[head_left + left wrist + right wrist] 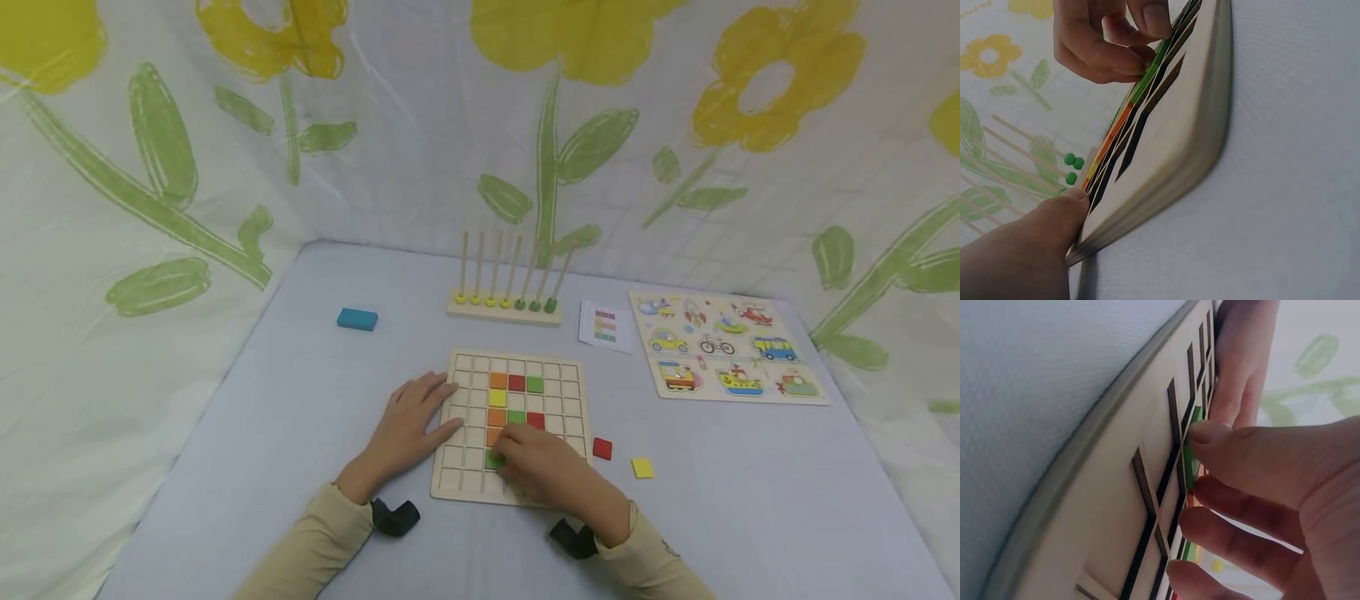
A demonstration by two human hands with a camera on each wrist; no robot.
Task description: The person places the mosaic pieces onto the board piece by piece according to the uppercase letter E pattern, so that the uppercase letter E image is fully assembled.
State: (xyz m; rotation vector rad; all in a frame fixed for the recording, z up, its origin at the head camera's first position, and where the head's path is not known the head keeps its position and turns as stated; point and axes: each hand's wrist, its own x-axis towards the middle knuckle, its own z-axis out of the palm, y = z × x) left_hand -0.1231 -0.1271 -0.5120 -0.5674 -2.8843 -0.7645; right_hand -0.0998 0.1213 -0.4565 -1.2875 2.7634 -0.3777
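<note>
A wooden grid board (457, 479) lies flat, with orange, red, green and yellow square tiles in some cells. My left hand (408, 421) rests at the board's left edge, fingers spread and the thumb over the rim; its thumb also shows in the left wrist view. Over the lower cells, my right hand (551, 467) holds a green tile (492, 459) between thumb and fingers, low at its cell. That green tile (1189, 459) appears beside the thumb in the right wrist view, its far part hidden by the fingers.
Right of the board lie a loose red tile (602, 448) and a yellow tile (642, 468). Behind stand a peg rack (502, 313) with beads, a pattern card (606, 327) and a picture puzzle (731, 346). A blue block (357, 319) lies at the back left.
</note>
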